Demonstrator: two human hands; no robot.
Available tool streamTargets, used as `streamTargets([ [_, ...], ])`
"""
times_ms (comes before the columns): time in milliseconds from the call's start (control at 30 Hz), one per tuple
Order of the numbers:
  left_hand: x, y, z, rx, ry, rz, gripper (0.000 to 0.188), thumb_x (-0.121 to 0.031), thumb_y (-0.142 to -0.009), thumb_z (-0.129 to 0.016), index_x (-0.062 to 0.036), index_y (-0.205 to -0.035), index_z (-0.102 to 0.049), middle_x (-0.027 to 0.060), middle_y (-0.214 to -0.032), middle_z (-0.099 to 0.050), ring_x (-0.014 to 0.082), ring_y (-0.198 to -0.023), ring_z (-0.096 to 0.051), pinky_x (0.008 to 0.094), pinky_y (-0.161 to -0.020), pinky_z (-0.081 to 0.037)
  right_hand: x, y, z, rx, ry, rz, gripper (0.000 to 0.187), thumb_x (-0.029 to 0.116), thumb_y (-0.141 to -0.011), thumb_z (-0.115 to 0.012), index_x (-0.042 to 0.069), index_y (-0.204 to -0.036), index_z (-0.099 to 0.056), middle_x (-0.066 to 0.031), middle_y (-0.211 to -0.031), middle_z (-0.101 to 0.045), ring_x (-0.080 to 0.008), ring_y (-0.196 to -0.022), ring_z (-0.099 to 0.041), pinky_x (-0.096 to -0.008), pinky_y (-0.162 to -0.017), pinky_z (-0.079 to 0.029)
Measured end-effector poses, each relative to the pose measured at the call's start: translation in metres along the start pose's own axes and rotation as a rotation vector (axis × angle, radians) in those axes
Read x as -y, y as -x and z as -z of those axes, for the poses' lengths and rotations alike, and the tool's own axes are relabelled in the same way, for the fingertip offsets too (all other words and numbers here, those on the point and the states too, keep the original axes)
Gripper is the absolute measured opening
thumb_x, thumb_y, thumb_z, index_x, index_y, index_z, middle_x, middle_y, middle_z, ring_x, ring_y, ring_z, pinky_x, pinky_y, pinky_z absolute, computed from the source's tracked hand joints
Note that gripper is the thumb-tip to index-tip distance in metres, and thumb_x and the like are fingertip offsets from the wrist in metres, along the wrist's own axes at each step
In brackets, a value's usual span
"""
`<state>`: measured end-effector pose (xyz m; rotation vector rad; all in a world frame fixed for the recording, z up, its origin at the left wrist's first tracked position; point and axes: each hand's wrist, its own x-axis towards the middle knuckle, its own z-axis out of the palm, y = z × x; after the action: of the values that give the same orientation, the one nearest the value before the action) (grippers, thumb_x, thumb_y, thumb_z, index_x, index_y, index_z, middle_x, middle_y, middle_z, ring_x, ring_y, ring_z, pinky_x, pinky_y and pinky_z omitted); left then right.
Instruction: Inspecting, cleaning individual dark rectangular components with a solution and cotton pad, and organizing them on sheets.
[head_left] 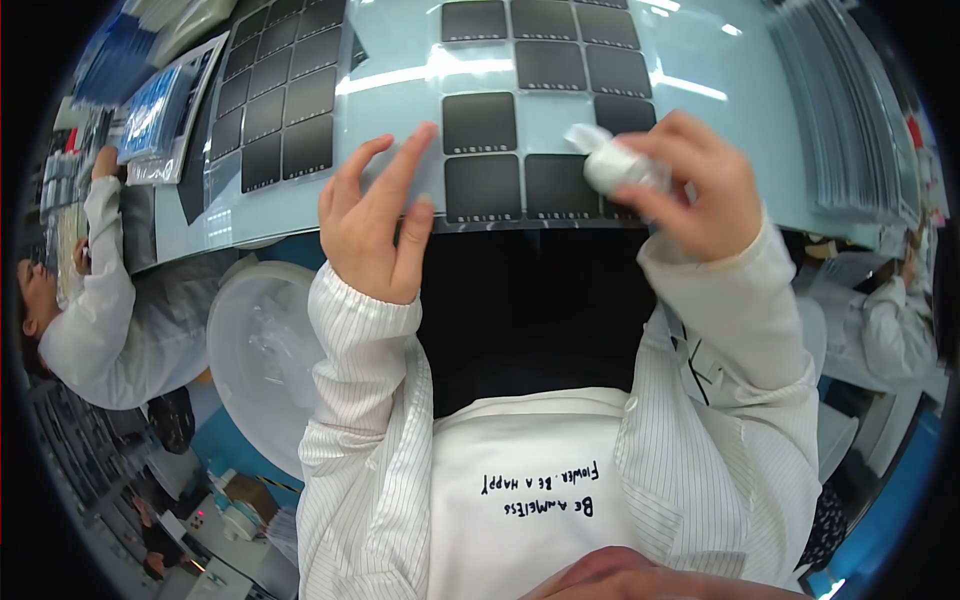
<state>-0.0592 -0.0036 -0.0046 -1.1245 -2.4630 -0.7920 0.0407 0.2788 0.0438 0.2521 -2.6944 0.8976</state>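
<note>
A crumpled white wad [617,165], perhaps cloth or tissue, is pinched in my right hand [708,190], which motion blurs slightly. It sits above the near-right dark squares of a clear sheet. Glossy dark squares [482,188] in rows make up that sheet, with bluish gaps among them; part of the near row is hidden by my right hand. My left hand [375,225] hovers at or rests on the sheet's left edge, fingers spread and holding nothing; contact is hard to tell.
Another sheet of dark squares [262,115] lies to the left. A thick stack of clear sheets [850,110] stands at the right, and blue-white packets [160,115] at the far left. Below the table edge is a white tub [262,350]. Co-workers [95,320] sit at both sides.
</note>
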Motion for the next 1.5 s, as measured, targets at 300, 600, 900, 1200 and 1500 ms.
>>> streamTargets([
  [300,-0.006,-0.004,0.011,0.094,-0.022,-0.016,0.051,-0.021,-0.076,-0.062,-0.0091,-0.125,-0.058,0.0009,-0.123,-0.061,0.0292,-0.113,-0.053,0.0377,-0.094,-0.037,-0.02,-0.035,0.002,0.048,0.073,0.018,0.024,0.015,-0.076,-0.073,0.001,-0.095,-0.068,-0.0028,-0.074,-0.055,-0.0061,-0.046,-0.04,-0.0225,-0.043,-0.03],
  [600,0.002,-0.01,0.009,0.099,0.061,-0.02,0.057,-0.02,-0.075,-0.062,-0.0028,-0.129,-0.052,0.0072,-0.126,-0.059,0.0296,-0.112,-0.054,0.038,-0.093,-0.039,0.005,-0.08,-0.051,0.037,-0.007,0.082,0.028,0.017,-0.077,-0.073,0.001,-0.098,-0.064,-0.0067,-0.083,-0.057,-0.0149,-0.058,-0.052,-0.0267,-0.051,-0.041],
  [900,0.008,-0.002,0.002,-0.07,0.143,0.004,0.068,-0.023,-0.078,-0.061,0.0029,-0.137,-0.039,0.0197,-0.134,-0.05,0.0336,-0.112,-0.056,0.0374,-0.092,-0.041,-0.042,-0.076,-0.013,-0.165,0.276,-0.043,0.028,0.022,-0.079,-0.072,0.003,-0.1,-0.067,-0.0039,-0.08,-0.06,-0.0099,-0.053,-0.047,-0.0232,-0.048,-0.038],
  [1200,0.011,-0.003,-0.004,-0.184,0.169,-0.09,0.061,-0.024,-0.076,-0.067,0.0027,-0.128,-0.049,0.0186,-0.129,-0.054,0.0345,-0.112,-0.054,0.0371,-0.092,-0.042,-0.107,-0.015,0.061,-0.367,0.609,-0.458,0.043,0.032,-0.079,-0.073,0.006,-0.112,-0.066,-0.0026,-0.089,-0.06,-0.0071,-0.059,-0.046,-0.0214,-0.056,-0.041],
  [1500,-0.022,0.054,-0.008,-0.033,0.659,0.177,0.008,-0.012,-0.076,-0.069,-0.0055,-0.079,-0.067,0.0047,-0.067,-0.057,0.023,-0.066,-0.052,0.0322,-0.069,-0.043,0.06,-0.039,0.012,-0.181,0.215,0.051,0.049,0.012,-0.066,-0.081,0.005,-0.112,-0.065,-0.0074,-0.106,-0.062,-0.0118,-0.069,-0.054,-0.021,-0.055,-0.043],
])
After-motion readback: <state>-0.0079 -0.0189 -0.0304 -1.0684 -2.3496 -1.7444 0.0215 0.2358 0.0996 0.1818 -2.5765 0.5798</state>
